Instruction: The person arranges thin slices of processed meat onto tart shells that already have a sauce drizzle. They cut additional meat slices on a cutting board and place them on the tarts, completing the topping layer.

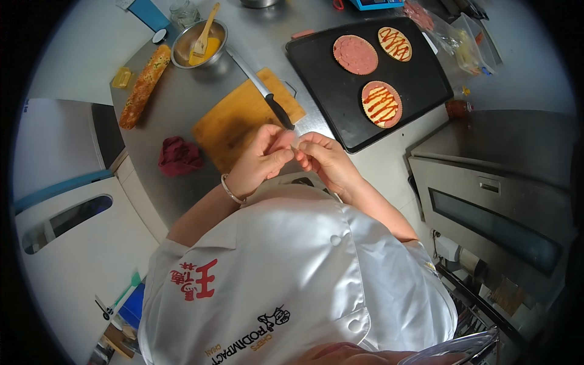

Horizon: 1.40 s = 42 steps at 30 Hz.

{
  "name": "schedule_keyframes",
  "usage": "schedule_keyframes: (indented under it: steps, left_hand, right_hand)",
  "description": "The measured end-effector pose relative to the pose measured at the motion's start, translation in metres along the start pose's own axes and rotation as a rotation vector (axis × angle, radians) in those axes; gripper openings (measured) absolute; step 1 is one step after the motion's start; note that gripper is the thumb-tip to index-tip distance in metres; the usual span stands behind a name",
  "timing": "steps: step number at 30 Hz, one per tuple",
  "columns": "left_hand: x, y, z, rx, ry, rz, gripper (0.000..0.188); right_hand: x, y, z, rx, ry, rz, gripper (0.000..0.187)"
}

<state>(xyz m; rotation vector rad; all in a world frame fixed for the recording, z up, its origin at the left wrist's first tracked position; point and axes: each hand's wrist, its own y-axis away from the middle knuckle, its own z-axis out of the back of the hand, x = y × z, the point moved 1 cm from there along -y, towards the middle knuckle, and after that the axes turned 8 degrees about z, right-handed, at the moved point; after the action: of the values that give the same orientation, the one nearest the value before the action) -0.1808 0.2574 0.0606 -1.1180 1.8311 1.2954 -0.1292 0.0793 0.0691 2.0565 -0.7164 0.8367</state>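
My left hand (272, 152) and my right hand (324, 157) meet in front of my chest, fingertips pinched close together. Between them shows a small, pale, thin bit; its kind is too small to make out. Just beyond my fingers lies a long knife (258, 83) with a black handle, across a wooden cutting board (234, 115). To the right, a black baking tray (316, 82) carries three round bases: one covered in pink slices (355, 55), and two with red sauce in zigzags, a nearer one (382, 104) and a farther one (395, 44).
At the left are a long seeded loaf (145, 88), a dark red cloth (180, 156) and a steel bowl (178, 53) holding yellow liquid and a wooden brush (205, 31). A clear bin (474, 45) stands beyond the tray. A steel-fronted appliance (486, 188) is at my right.
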Motion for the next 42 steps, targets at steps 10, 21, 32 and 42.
schedule_keyframes:
  steps: [10, 21, 32, 42]
  left_hand:
    - [0.007, -0.007, 0.026, 0.083, 0.408, 0.17, 0.039]
    - [0.028, -0.016, 0.043, -0.008, 0.674, 0.247, 0.031]
    - [0.033, -0.028, 0.045, -0.034, 0.622, 0.318, 0.036]
    - [0.026, -0.033, 0.052, 0.292, 0.587, 0.101, 0.043]
  right_hand:
    - [-0.018, -0.003, -0.005, -0.005, 0.046, -0.045, 0.007]
    - [-0.034, -0.005, -0.001, 0.024, 0.2, 0.012, 0.007]
    - [-0.036, -0.004, 0.005, 0.018, 0.222, 0.027, 0.007]
    - [-0.035, 0.001, 0.013, -0.062, 0.143, -0.058, 0.009]
